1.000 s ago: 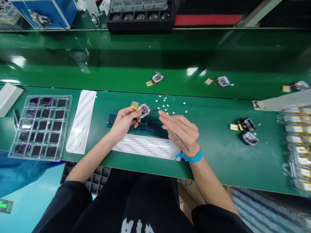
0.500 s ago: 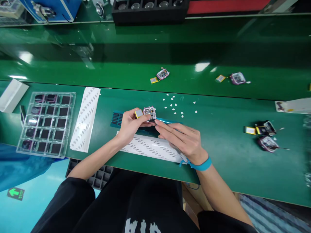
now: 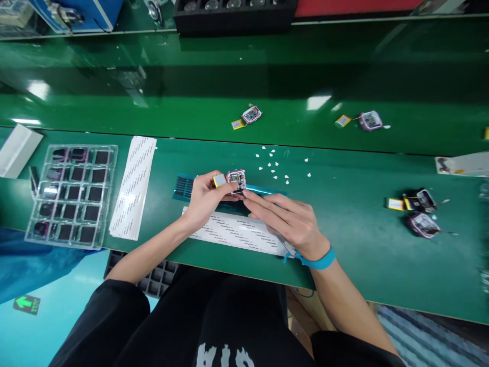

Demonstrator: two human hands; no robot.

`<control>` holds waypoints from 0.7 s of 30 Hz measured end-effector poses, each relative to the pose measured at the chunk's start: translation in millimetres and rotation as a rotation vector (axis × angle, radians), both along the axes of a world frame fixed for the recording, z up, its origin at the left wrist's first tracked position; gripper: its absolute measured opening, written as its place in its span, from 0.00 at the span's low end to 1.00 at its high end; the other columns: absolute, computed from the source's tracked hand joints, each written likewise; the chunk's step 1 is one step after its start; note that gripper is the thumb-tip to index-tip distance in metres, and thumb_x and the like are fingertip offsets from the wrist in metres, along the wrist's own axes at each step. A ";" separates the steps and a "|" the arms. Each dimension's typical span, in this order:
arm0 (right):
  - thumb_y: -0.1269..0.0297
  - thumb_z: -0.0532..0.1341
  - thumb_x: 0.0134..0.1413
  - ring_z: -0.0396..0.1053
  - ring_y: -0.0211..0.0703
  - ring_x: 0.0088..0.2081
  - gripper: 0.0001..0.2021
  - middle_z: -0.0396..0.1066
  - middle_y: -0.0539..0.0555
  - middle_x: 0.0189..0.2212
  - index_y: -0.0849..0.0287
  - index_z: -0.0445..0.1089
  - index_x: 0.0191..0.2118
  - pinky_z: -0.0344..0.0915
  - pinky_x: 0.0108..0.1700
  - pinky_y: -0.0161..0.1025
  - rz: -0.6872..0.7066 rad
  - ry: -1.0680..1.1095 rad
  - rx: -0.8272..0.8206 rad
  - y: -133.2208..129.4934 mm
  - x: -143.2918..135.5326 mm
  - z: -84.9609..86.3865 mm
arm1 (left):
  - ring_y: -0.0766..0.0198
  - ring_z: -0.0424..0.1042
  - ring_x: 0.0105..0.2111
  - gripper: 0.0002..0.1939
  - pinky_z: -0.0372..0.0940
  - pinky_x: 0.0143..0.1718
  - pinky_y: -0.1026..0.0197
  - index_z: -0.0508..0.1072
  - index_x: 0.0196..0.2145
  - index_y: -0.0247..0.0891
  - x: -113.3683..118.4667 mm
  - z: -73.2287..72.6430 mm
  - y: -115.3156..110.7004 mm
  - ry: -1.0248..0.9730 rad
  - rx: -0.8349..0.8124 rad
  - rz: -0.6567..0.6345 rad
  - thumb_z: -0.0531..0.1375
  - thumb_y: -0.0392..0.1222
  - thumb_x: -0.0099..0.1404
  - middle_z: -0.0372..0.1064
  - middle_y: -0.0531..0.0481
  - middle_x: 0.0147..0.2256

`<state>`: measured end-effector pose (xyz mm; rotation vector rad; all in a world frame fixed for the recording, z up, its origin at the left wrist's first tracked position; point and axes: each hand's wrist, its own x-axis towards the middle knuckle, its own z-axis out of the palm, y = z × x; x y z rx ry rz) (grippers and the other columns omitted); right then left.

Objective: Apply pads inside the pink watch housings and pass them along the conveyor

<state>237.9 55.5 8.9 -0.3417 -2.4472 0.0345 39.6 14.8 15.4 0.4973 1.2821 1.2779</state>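
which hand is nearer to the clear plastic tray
The left hand. It holds a small device to the right of the clear plastic tray, with printed white strips between; the right hand is farther right.

Bench (image 3: 382, 265) surf. is smooth, semi-gloss; rear section (image 3: 183, 114) is high-gloss. Tray (image 3: 112, 173) is clr. shiny plastic w/ matt blk. pads (image 3: 95, 193). Held case (image 3: 236, 176) looks plastic; shirt (image 3: 171, 316) is matt cloth.
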 end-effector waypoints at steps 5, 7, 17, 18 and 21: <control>0.72 0.64 0.67 0.78 0.42 0.37 0.24 0.79 0.54 0.52 0.59 0.65 0.66 0.78 0.36 0.40 0.004 -0.008 -0.013 -1.2 -0.8 0.6 | 0.70 0.73 0.23 0.16 0.80 0.33 0.60 0.65 0.20 0.38 0.8 0.7 -1.3 0.021 0.005 -0.001 0.71 0.40 0.51 0.70 0.57 0.23; 0.72 0.64 0.67 0.78 0.43 0.37 0.27 0.79 0.54 0.52 0.58 0.62 0.68 0.79 0.37 0.40 0.007 -0.008 -0.038 -1.8 -1.4 0.3 | 0.70 0.73 0.23 0.16 0.80 0.33 0.60 0.65 0.20 0.38 1.9 0.3 -2.3 0.030 0.017 -0.001 0.71 0.40 0.51 0.69 0.57 0.22; 0.81 0.63 0.63 0.80 0.44 0.43 0.34 0.77 0.59 0.53 0.56 0.58 0.71 0.80 0.40 0.41 -0.001 0.166 -0.262 -4.1 -2.2 -6.9 | 0.65 0.78 0.23 0.19 0.78 0.28 0.61 0.73 0.46 0.38 2.6 -1.1 -2.6 0.172 0.082 0.012 0.69 0.41 0.58 0.78 0.52 0.32; 0.81 0.63 0.63 0.80 0.44 0.43 0.34 0.78 0.58 0.53 0.55 0.58 0.71 0.80 0.40 0.41 -0.005 0.181 -0.269 -3.9 -1.8 -6.8 | 0.65 0.78 0.23 0.18 0.78 0.28 0.61 0.73 0.46 0.38 2.1 -0.1 -2.7 0.178 0.085 0.008 0.69 0.41 0.58 0.78 0.51 0.32; 0.80 0.62 0.64 0.80 0.44 0.42 0.34 0.77 0.57 0.54 0.53 0.57 0.71 0.80 0.39 0.41 -0.006 0.152 -0.270 -3.2 -0.6 -6.6 | 0.64 0.79 0.23 0.17 0.78 0.28 0.61 0.73 0.44 0.39 1.8 2.9 -4.0 0.185 0.091 -0.005 0.69 0.42 0.58 0.78 0.51 0.33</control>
